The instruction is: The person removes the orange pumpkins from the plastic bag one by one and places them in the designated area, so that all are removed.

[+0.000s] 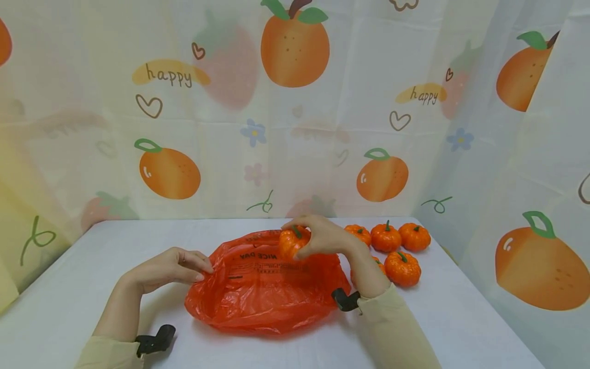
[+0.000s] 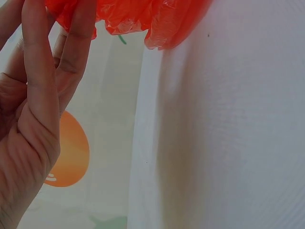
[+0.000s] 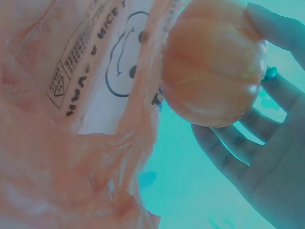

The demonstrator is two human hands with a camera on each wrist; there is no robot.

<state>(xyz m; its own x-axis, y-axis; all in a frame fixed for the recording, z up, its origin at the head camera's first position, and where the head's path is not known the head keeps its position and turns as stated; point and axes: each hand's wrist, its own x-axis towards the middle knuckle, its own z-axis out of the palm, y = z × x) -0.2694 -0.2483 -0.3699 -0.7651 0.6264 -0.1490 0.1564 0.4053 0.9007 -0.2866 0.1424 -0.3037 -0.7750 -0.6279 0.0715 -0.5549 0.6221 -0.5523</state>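
A red plastic bag (image 1: pixel 262 307) with dark printing lies spread on the table, its mouth gaping. At its left rim my left hand (image 1: pixel 168 266) pinches the film; the fingertips are partly hidden by the bag (image 2: pixel 178 21) in the left wrist view. Over the bag's far right part, my right hand (image 1: pixel 324 236) grips a small orange pumpkin (image 1: pixel 290 245) with a green stem, thumb on one side and fingers on the other. Seen from the right wrist, the pumpkin (image 3: pixel 212 67) hangs beside the printed film, and the colours there look washed out.
To the right of the bag stand several more small pumpkins (image 1: pixel 403 269) in a group, one partly hidden behind my right forearm. The white table (image 1: pixel 479 328) ends at a fruit-printed curtain (image 1: pixel 295 169) behind and on the right.
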